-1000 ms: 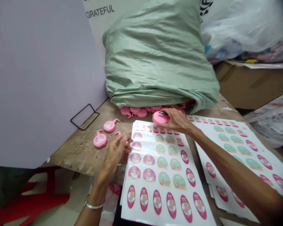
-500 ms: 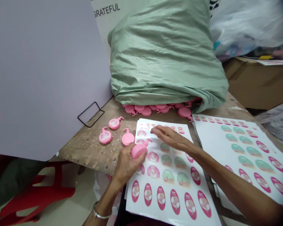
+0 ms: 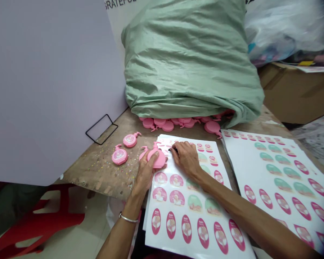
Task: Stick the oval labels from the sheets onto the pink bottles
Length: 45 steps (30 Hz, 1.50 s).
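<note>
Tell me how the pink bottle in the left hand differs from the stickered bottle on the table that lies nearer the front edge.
The held bottle shows a plain pink face; the stickered bottle bears a picture sticker. The held bottle is gripped in the left hand, while the stickered bottle lies on the table, untouched. Both are pink and rounded, with a pump top.

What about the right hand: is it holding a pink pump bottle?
No: the left hand holds the pink pump bottle, while the right hand is over the sticker sheet.
</note>
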{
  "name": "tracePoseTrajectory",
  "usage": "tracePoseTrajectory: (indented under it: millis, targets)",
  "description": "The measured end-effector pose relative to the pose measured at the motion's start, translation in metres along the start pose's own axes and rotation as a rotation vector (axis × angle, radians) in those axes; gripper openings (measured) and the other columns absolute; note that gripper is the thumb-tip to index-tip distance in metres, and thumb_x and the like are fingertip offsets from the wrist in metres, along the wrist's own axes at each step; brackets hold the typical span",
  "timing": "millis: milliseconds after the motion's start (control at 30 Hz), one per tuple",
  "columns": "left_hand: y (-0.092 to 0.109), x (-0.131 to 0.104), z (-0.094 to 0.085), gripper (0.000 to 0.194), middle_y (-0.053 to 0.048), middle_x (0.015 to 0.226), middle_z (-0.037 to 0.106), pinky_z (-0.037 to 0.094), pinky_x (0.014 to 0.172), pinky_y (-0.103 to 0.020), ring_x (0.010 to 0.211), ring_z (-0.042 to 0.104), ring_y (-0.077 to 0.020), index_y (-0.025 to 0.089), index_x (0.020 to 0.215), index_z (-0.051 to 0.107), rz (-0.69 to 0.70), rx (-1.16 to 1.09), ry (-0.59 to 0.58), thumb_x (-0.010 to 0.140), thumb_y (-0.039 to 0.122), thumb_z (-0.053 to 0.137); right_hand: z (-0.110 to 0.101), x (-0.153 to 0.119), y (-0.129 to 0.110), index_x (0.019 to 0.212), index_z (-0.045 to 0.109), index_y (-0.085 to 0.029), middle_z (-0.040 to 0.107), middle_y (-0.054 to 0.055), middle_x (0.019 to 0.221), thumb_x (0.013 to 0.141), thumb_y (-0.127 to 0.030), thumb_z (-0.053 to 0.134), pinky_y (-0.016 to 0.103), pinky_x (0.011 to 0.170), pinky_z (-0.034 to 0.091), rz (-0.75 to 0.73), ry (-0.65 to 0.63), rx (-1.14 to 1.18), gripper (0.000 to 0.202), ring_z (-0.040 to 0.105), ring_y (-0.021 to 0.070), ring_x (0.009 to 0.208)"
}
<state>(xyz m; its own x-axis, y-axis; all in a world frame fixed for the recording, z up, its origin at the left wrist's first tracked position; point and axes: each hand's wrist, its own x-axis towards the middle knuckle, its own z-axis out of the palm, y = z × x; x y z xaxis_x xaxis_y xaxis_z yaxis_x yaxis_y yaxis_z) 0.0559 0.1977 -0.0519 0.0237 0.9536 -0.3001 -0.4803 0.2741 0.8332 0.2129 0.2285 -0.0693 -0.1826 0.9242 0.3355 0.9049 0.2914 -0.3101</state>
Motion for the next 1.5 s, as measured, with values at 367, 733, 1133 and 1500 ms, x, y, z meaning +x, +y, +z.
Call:
tracePoseTrajectory:
  millis: [367,733,1133,1500]
  targets:
    - [-0.001,0.003,-0.005,0.034,-0.012,0.119,0.061,0.060,0.077,-0.033,0.097,0.068,-0.0236,0.016,0.110,0.056,-0.022,0.006,-0.082,0.081,0.030,0.069,0.005,0.001,0.003,0.084,0.057,-0.019,0.066,0.005,0.081,0.087,-0.033,0.057,0.034,0.073,0.029,-0.004,0.019,0.038,0.014,0.053,0.0219,0.082]
    - [-0.006,0.004,-0.009,0.035,-0.008,0.108,0.064,0.060,0.075,-0.035,0.094,0.068,-0.0224,0.017,0.107,0.055,0.048,-0.027,-0.046,0.079,0.032,0.070,0.008,0.006,0.007,0.077,0.054,-0.020,0.059,0.002,0.072,0.080,-0.034,0.064,0.031,0.070,0.034,-0.048,0.170,0.219,0.018,0.052,0.0182,0.071]
    - [-0.008,0.002,-0.008,0.032,-0.005,0.109,0.060,0.057,0.076,-0.032,0.088,0.066,-0.0170,0.019,0.103,0.058,0.120,0.066,0.008,0.078,0.036,0.070,-0.003,0.006,-0.001,0.086,0.060,-0.017,0.068,0.008,0.086,0.090,-0.042,0.053,0.034,0.074,0.030,-0.049,-0.031,-0.012,0.027,0.054,0.0236,0.085]
    - [0.001,-0.032,-0.008,0.034,-0.010,0.128,0.062,0.040,0.100,-0.034,0.115,0.056,-0.0244,0.015,0.116,0.062,0.225,0.779,-0.348,0.086,0.031,0.056,-0.024,0.047,0.003,0.065,0.055,-0.020,0.061,0.000,0.063,0.073,-0.045,0.064,0.025,0.051,0.030,0.105,-0.453,0.222,0.029,0.051,0.0137,0.058]
